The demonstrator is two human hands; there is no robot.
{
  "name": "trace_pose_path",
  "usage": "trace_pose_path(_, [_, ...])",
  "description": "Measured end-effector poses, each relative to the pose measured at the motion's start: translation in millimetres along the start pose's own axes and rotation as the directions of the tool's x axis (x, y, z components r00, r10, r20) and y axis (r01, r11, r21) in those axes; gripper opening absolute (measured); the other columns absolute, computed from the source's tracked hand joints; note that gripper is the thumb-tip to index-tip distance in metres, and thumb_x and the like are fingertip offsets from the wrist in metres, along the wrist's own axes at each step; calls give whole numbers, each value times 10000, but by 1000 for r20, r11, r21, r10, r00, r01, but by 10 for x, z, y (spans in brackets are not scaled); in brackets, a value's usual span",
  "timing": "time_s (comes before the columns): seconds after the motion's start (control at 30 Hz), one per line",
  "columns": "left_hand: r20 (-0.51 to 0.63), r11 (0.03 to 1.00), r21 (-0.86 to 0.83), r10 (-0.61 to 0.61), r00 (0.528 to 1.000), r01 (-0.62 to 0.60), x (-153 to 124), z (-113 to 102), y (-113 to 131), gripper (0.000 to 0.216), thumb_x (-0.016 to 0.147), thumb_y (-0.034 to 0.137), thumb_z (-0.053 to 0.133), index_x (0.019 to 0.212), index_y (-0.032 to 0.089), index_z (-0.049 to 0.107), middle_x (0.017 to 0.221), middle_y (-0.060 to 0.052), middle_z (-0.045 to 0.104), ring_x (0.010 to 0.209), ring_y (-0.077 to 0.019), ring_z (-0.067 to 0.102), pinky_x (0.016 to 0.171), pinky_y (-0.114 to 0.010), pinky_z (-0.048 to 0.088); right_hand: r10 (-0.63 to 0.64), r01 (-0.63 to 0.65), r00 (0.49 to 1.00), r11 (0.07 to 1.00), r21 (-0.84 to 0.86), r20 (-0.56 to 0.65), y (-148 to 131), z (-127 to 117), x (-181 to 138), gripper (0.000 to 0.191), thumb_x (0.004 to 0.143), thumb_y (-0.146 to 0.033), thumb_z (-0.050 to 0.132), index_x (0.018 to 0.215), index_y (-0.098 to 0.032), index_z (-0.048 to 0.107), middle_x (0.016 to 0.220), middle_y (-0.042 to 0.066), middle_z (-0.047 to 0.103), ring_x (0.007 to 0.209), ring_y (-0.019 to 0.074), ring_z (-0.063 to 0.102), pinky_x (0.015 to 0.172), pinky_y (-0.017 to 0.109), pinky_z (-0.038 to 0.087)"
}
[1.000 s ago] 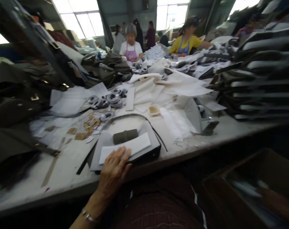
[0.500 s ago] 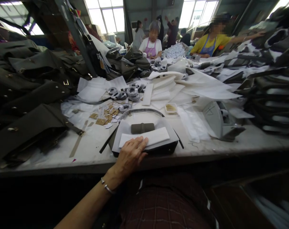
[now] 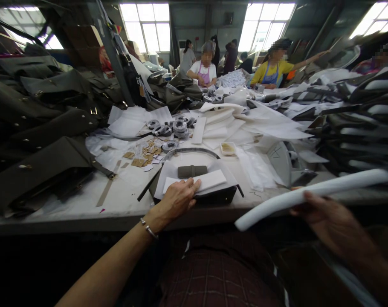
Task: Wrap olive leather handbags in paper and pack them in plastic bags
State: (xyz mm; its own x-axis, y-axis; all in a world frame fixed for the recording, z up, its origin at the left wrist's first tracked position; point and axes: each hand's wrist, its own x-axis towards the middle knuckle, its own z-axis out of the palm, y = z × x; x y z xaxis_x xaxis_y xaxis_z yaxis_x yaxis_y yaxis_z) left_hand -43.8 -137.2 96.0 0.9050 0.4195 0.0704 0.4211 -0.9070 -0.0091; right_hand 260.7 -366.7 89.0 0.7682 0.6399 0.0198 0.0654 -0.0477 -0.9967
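Observation:
A dark olive handbag point(image 3: 209, 198) lies at the table's front edge, with white sheeting point(image 3: 168, 170) spread over it. On that sheeting rest a small olive strap piece point(image 3: 191, 171) with a raised middle band and a white padding strip point(image 3: 209, 181). My left hand point(image 3: 178, 196) lies over the strip's left part, fingers stretched out and touching it. To the right, my right hand point(image 3: 325, 217) grips a long, slightly bent white foam roll point(image 3: 277, 202) between thumb and fingers, in front of the table edge. The roll's far end is blurred.
Olive bags point(image 3: 47, 170) are heaped on the left. Tags point(image 3: 144, 155), coiled straps point(image 3: 180, 128), a small plastic tub point(image 3: 227, 148) and white sheets point(image 3: 222, 121) lie behind the handbag. More bags point(image 3: 363, 132) are stacked on the right. Co-workers point(image 3: 272, 70) are across the table.
My right hand has come into view from the lower right, holding the white foam roll. My left hand stays on the padding strip. The camera view has shifted slightly.

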Motion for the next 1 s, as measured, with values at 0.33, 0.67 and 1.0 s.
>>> trace_pose_path(0.33, [204, 981, -17, 193, 960, -194, 351, -437, -259, 358, 819, 230, 592, 1174, 252, 624, 1203, -59, 635, 894, -220, 677, 720, -295, 511, 444, -694, 715, 543, 473, 540, 221, 2077, -661, 311, 633, -244, 891, 815, -140, 662, 803, 30, 724, 796, 198, 729, 789, 329, 600])
trace_pose_path(0.67, [128, 995, 18, 91, 988, -94, 268, -224, -3, 228, 847, 120, 539, 1055, 121, 631, 1031, -129, 701, 908, -256, 677, 742, -337, 547, 561, -758, 570, 641, 120, 600, 289, 2202, -513, 269, 910, -352, 634, 836, -97, 677, 681, 54, 699, 477, 103, 618, 444, 204, 497])
trace_pose_path(1.0, [-394, 995, 90, -7, 919, 47, -149, 668, 153, 452, 954, 140, 437, 1404, 128, 468, 1441, -137, 525, 1326, -258, 502, 1089, -421, 431, 136, -7, 698, 983, -183, 703, 67, 1855, -536, 340, 886, -464, 615, 764, -153, 681, 636, 25, 675, 473, 124, 598, 445, 234, 471])
